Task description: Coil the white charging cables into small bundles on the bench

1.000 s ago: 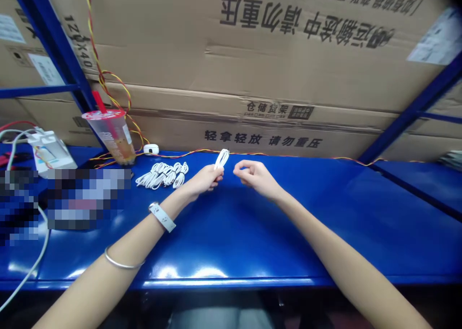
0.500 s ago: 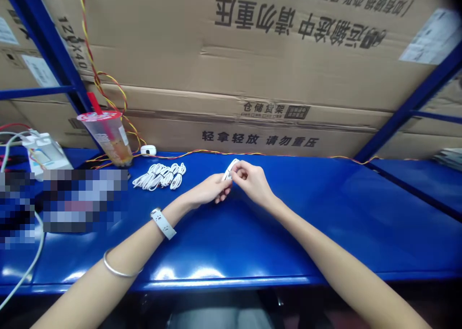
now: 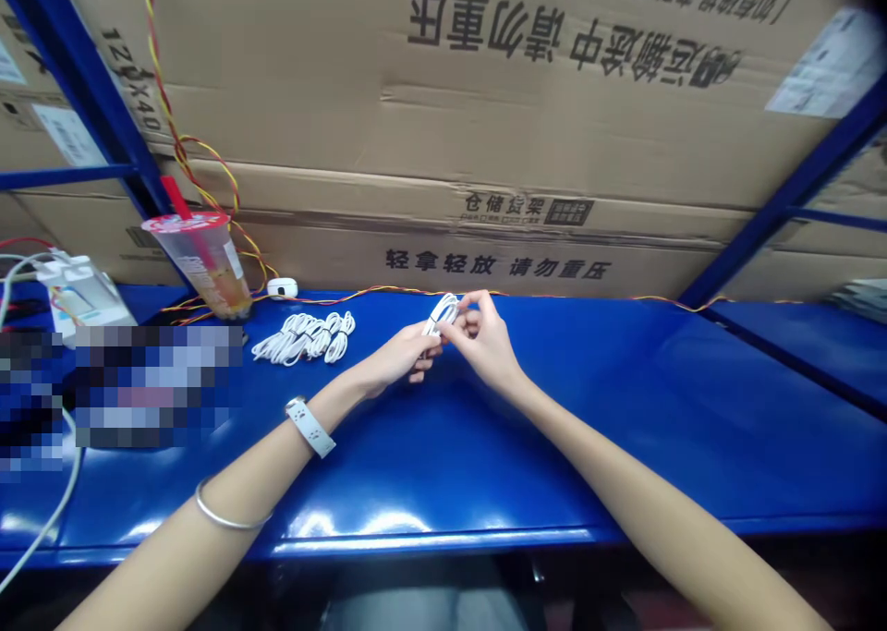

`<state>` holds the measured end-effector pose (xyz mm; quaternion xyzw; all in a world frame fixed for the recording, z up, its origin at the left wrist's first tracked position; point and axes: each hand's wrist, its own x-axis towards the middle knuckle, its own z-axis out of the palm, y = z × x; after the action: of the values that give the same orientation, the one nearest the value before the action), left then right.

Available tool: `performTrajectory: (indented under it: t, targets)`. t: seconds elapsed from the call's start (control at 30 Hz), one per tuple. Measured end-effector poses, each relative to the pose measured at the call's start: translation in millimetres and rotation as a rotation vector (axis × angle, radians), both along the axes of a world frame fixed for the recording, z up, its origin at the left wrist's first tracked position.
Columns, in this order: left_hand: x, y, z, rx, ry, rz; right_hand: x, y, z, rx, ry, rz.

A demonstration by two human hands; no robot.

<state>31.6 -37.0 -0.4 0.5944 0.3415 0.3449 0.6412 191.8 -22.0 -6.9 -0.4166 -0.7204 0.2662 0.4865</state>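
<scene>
A small coil of white cable (image 3: 442, 313) is held up above the blue shelf (image 3: 485, 446). My left hand (image 3: 402, 356) pinches its lower end, fingers closed. My right hand (image 3: 485, 335) meets it from the right, fingers closed on the coil's upper part. To the left, several bundled white cables (image 3: 305, 335) lie in a pile on the shelf. A white watch and a silver bangle sit on my left forearm.
A plastic cup with a red straw (image 3: 204, 261) stands at the back left, next to a small white device (image 3: 281, 287). A red-yellow twisted wire (image 3: 554, 297) runs along the back edge. Cardboard boxes (image 3: 485, 132) fill the rear. A white power unit (image 3: 76, 289) sits far left.
My right hand moved left from open air and joined my left hand on the coil. Both hands then lifted it slightly farther back.
</scene>
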Motion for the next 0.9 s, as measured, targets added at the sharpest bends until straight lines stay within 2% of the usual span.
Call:
performTrajectory:
  t: [0.33, 0.57, 0.9]
  targets:
    - [0.8, 1.8, -1.1, 0.028, -0.008, 0.093, -3.1, 6.7, -4.2, -0.197, 0.257, 0.102]
    - [0.9, 2.3, -0.1, 0.029, -0.046, 0.069, -7.9, -3.4, 4.2, -0.316, 0.353, 0.168]
    - [0.0, 2.4, 2.5, 0.077, -0.063, 0.101, 2.6, -2.2, 17.3, -0.322, 0.256, 0.318]
